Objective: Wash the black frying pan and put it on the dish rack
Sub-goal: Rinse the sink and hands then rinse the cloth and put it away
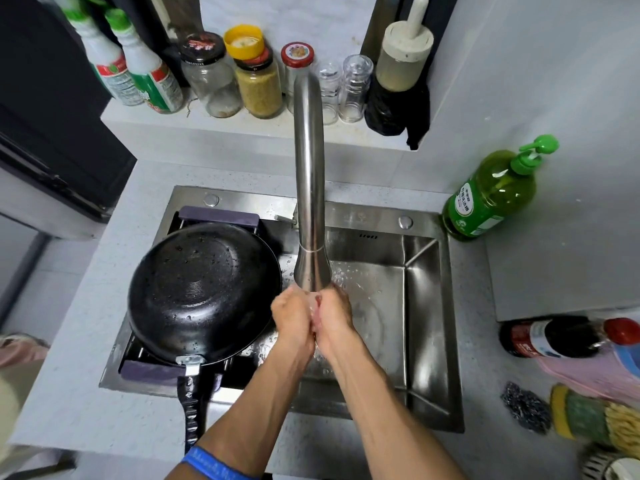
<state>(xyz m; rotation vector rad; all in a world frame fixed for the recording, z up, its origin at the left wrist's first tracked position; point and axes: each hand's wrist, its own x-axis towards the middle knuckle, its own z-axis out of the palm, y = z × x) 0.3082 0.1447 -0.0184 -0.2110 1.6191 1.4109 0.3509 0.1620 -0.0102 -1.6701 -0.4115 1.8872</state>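
Both steps of the task look done, as far as the view shows: the black frying pan [202, 292] sits upside down on the dish rack [221, 216] laid across the left part of the sink [429, 306], at about nine o'clock from the hands, with water beads on its bottom and its handle pointing toward six o'clock over the sink's front rim. What remains, by my judgement, is only rinsing the hands and shutting off the water.

The left hand [292, 315] and right hand [334, 313] are pressed together under the faucet [309, 188] spout, with water running over them. The fingers appear curled against each other and hold no object; how tightly they are closed I cannot tell.

The sink basin under the hands holds only splashing water, as far as I can see. At twelve o'clock, on the ledge, stand jars: one nearly empty with a dark lid [209, 76], one filled with yellowish grains [258, 83], and clear empty ones. At two o'clock a green dish soap bottle [491, 192] stands about full. At four o'clock lie a dark sauce bottle [561, 336] on its side, a steel scourer [526, 407] and a sponge [571, 414].
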